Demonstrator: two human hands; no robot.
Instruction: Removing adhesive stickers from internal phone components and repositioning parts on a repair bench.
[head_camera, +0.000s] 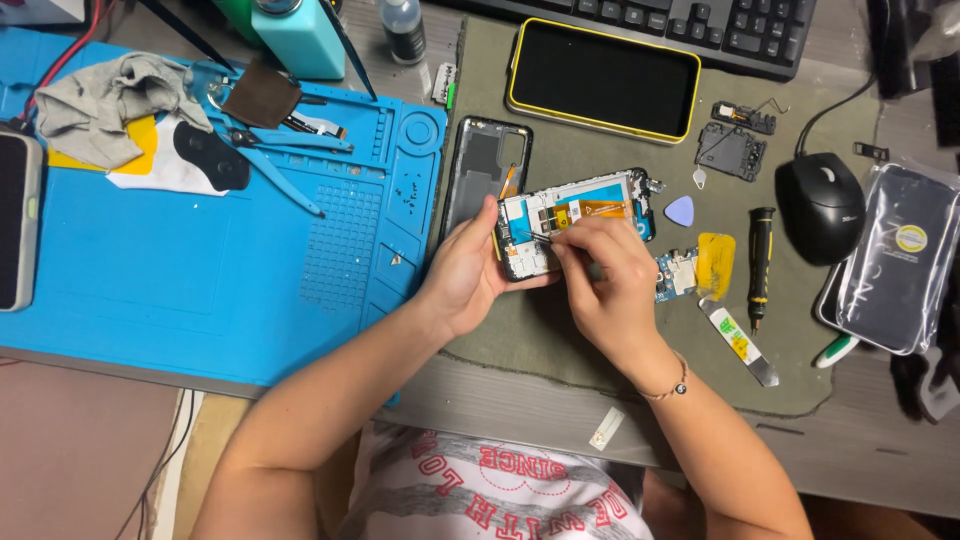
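Opened black smartphone frame with exposed white and orange internals (570, 222), lying on a grey-green felt work mat (520, 330) just right of a blue silicone repair mat (200, 270). Left hand (465, 270) grasps the frame's lower end. Right hand (600, 275), fingers pinched, grips thin metal tweezers (540, 238) touching the internals. 1 black precision screwdriver (761, 265) lies apart, at right.

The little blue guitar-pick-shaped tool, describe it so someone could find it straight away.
Start at the black computer mouse on the grey-green mat. Just left of it lies the blue triangular pry pick, rounded and flat. A smaller white pick sits above it; only this one is blue.
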